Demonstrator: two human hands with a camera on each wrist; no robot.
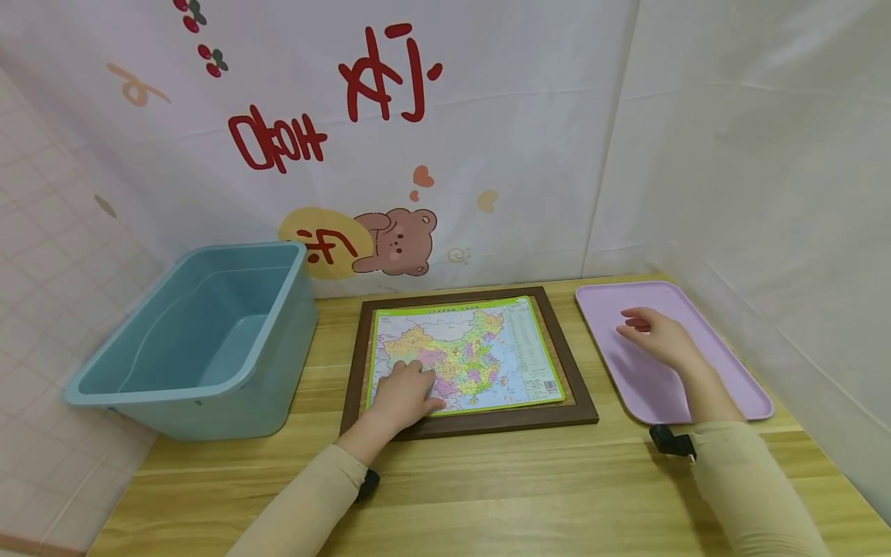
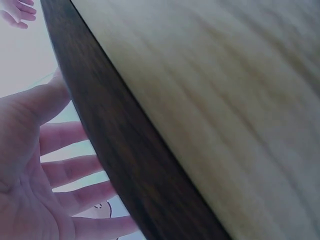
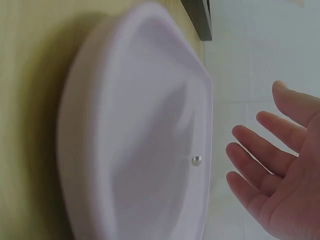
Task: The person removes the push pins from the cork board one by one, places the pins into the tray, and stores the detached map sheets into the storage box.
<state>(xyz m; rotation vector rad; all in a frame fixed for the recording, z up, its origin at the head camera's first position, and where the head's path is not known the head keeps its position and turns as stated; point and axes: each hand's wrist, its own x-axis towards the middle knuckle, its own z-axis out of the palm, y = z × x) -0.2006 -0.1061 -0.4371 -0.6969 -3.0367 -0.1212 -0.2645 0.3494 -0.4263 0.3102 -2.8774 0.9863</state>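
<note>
My left hand rests on the lower left of a colourful map sheet with a green border, its fingers spread loosely. The map lies inside a dark brown wooden frame, and cork backing shows along its right side. In the left wrist view the frame's edge covers the fingertips. Over a lilac tray on the right hovers my right hand, fingers loosely bent and holding nothing. A small shiny silver ball-like piece sits in the tray in the right wrist view; from the head view the hand hides it.
A deep light-blue plastic tub stands at the left of the wooden table. Behind the table hangs a white cloth printed with red characters and a bear. More white cloth closes off the right side.
</note>
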